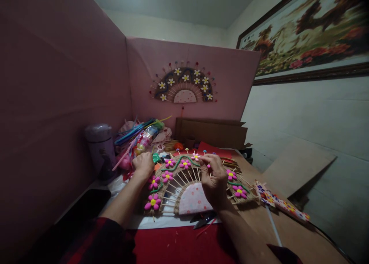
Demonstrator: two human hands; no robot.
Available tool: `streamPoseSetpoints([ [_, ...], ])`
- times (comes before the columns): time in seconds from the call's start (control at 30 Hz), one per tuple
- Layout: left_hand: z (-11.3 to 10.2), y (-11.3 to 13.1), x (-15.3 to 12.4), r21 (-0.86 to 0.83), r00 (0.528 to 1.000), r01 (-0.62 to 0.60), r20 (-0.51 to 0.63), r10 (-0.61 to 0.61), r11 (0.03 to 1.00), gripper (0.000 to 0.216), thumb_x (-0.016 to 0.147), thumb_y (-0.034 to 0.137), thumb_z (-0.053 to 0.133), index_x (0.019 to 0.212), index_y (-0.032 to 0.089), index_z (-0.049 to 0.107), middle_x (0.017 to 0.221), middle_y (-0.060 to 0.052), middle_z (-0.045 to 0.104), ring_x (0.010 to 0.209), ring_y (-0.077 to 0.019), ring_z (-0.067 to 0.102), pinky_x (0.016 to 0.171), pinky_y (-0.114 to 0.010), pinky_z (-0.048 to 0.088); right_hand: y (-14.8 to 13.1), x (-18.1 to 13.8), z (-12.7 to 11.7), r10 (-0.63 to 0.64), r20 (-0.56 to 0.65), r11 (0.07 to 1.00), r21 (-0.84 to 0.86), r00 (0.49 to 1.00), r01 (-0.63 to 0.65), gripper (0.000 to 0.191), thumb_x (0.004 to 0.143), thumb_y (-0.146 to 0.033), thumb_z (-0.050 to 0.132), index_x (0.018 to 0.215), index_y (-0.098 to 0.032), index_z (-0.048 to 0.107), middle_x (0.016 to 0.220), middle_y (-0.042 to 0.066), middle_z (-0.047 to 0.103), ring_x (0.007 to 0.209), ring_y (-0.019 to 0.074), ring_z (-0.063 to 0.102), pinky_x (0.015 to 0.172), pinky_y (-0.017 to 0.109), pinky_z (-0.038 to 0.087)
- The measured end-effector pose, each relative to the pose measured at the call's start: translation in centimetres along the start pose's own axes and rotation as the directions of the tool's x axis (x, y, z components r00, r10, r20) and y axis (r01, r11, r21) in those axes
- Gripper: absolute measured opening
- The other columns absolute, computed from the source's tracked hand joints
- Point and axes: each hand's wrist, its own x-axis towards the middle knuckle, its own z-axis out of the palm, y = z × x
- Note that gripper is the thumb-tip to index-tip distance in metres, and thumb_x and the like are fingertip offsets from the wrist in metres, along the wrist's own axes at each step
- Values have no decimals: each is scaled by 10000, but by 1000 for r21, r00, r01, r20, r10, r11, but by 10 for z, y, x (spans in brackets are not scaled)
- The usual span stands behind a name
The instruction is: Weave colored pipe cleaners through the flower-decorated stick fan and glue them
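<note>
Working, by the look of it, at the flower-placing step on a half-round twine-and-stick fan [176, 171], lying on a white sheet [167, 222] on the counter [259, 221], straight ahead between both forearms. With the right hand [213, 177], reaching over the upper rim, thumb and forefinger drawn together at the edge of a pale pink flower [195, 156], seemingly pinching it with next to no gap. With the left hand [143, 164], curled near the upper left of the rim, beside something shiny green [156, 158]; impossible to tell from here how far open inside, or whether gripping anything. Already set along the band: magenta flowers [152, 202] with yellow centres and a wavy green strand [180, 158], outside a spotted half-disc [191, 202]. Comparable in layout to the white-flowered fan [185, 72] on the pink panel [233, 79] behind. Calls next, probably, for squaring the bloom against the twine, pressing lightly at its centre, then releasing without dragging petals or neighbouring sticks.
</note>
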Motion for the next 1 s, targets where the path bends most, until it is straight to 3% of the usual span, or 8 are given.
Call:
streamPoseSetpoints([
  [0.33,-13,8,-12,6,986,-74,-148,74,997,333,823,182,330,928,98,635,919,-196,624,879,-289,586,665,-350,415,0,0,0,-22,-3,1000,-6,1000,22,109,841,-183,489,846,-197,597,853,54,573,822,178,547,708,318,455],
  [0.5,-31,4,-21,60,912,-79,-399,96,995,343,847,229,292,934,86,592,923,-183,585,951,-294,503,703,-347,397,0,-1,0,-36,5,999,-14,999,37,97,832,-168,501,849,-194,593,851,49,573,820,171,546,700,304,454],
  [0.6,-42,-7,-25,70,893,-2,-450,33,998,311,824,190,323,953,73,580,960,-201,564,937,-305,489,673,-353,398,0,1,-3,-54,-29,998,-40,998,52,97,831,-166,501,849,-192,593,845,48,575,816,170,546,707,304,452],
  [0.7,-49,-17,-24,50,913,84,-403,-57,995,319,819,217,352,962,65,594,965,-208,569,892,-310,525,631,-357,408,2,4,-7,0,-119,998,-64,993,-8,96,838,-192,493,838,-188,589,848,50,578,806,171,550,694,304,450],
  [0.8,-51,-24,-19,40,954,148,-267,-133,988,316,803,195,369,923,79,637,918,-199,609,831,-299,585,623,-367,419,4,6,-9,79,-169,994,-60,982,-90,102,842,-217,491,811,-179,581,845,53,577,795,172,551,678,299,447],
  [0.9,-51,-28,-14,28,969,177,-182,-169,984,295,772,159,399,890,95,662,882,-192,648,819,-293,619,626,-360,430,4,6,-9,71,-152,995,-58,986,-81,100,840,-216,492,811,-180,581,839,50,579,790,173,550,676,304,444],
  [1.0,-50,-30,-13,0,965,173,-200,-170,985,273,757,223,449,871,110,671,884,-192,663,823,-307,627,635,-359,441,3,5,-8,25,-120,998,-59,993,-32,93,837,-197,493,830,-187,585,850,48,578,806,173,548,672,302,443],
])
